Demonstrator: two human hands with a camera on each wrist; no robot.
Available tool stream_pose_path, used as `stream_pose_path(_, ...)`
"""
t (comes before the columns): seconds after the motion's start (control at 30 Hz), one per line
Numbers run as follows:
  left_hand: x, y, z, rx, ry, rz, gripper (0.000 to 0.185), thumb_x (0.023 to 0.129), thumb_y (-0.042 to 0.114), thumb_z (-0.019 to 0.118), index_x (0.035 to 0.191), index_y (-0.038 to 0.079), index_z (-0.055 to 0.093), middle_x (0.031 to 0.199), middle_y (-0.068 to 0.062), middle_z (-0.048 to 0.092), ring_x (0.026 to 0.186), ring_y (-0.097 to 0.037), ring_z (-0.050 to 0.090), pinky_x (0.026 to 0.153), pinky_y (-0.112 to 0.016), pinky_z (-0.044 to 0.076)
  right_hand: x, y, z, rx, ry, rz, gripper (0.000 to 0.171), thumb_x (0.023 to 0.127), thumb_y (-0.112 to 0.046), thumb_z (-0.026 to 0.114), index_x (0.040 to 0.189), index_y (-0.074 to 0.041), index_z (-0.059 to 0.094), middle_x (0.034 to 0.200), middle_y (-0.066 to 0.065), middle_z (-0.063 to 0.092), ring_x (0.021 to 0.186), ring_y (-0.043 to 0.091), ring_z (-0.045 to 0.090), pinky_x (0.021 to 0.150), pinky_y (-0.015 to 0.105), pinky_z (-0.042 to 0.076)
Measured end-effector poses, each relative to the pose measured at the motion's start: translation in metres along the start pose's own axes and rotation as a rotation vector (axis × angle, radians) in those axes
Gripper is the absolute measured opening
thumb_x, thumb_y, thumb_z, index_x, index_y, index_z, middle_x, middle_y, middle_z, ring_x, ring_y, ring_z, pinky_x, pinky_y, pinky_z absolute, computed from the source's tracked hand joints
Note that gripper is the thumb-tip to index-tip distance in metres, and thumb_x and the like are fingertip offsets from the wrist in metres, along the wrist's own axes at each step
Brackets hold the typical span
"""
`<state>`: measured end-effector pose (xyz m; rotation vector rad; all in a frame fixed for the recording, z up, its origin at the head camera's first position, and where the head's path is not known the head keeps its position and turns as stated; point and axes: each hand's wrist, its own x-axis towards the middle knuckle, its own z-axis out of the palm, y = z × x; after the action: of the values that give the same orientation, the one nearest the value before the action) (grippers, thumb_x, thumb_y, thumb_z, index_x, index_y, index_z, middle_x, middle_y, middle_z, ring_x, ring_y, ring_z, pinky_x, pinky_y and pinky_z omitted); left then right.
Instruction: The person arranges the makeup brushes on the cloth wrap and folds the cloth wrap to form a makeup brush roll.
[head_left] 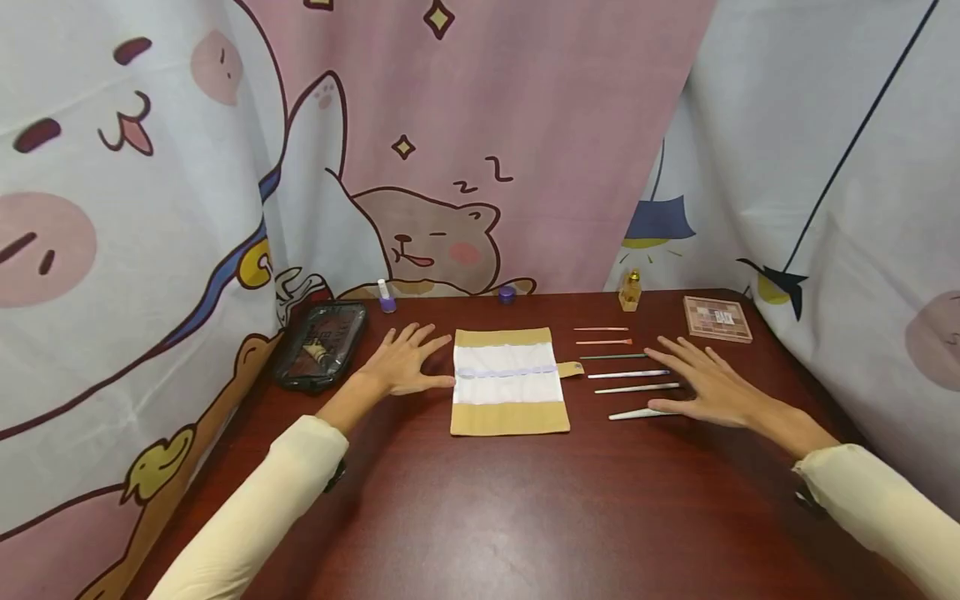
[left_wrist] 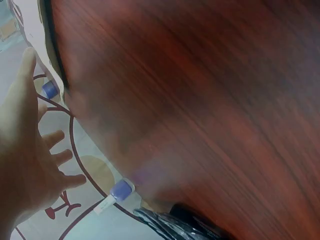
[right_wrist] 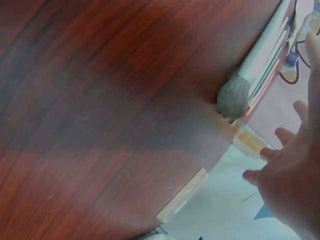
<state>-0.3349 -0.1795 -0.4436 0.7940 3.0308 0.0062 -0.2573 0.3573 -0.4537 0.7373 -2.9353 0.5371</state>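
Observation:
A tan fabric brush roll [head_left: 510,419] with a white lining lies unfolded in the middle of the table, its strap [head_left: 570,369] pointing right. My left hand [head_left: 405,362] is spread beside the roll's left edge and holds nothing; whether the thumb touches the roll I cannot tell. Several makeup brushes [head_left: 630,374] lie side by side to the right of the roll. Over their right ends my right hand [head_left: 708,385] is spread with nothing in it, hiding some brush heads in the head view. The right wrist view shows the largest brush [right_wrist: 235,95] with its grey bristles.
At the left lies a black plastic-wrapped package [head_left: 321,346]. Along the back stand a purple nail polish bottle [head_left: 386,298], a small purple jar [head_left: 507,294] and a yellow perfume bottle [head_left: 630,293]. An eyeshadow palette [head_left: 717,319] sits back right. Printed curtains [head_left: 570,150] surround the table.

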Motion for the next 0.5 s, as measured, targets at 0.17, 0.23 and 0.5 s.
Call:
stream_pose_path(0.17,0.000,0.005,0.003,-0.035,-0.027,0.002,0.092,0.089,0.083,0.051,0.163,0.030,0.037,0.169,-0.011,0.030,0.155,-0.039,0.024,0.120,-0.068,0.018,-0.006,0.007,-0.001,0.097,-0.009,-0.055,0.086,0.087,-0.045,0.083,0.158,-0.016,0.044,0.165,0.024,0.030,0.154,0.050,0.015,0.119,0.072,0.006)
stream_pose_path(0.23,-0.001,0.006,0.004,-0.050,-0.033,0.002,0.090,0.090,0.081,0.051,0.162,0.029,0.038,0.168,-0.011,0.031,0.154,-0.039,0.025,0.120,-0.068,0.019,-0.008,0.009,-0.001,0.113,-0.010,-0.065,0.084,0.086,-0.043,0.084,0.156,-0.014,0.048,0.164,0.025,0.033,0.153,0.051,0.018,0.118,0.072,0.009)
stream_pose_path(0.5,-0.001,0.009,0.008,-0.098,-0.055,0.014,0.086,0.093,0.079,0.049,0.162,0.029,0.040,0.167,-0.013,0.034,0.153,-0.039,0.028,0.118,-0.067,0.023,-0.013,0.014,-0.003,0.048,0.056,-0.132,0.070,0.081,-0.041,0.089,0.141,-0.014,0.065,0.151,0.019,0.051,0.137,0.046,0.044,0.101,0.066,0.037)
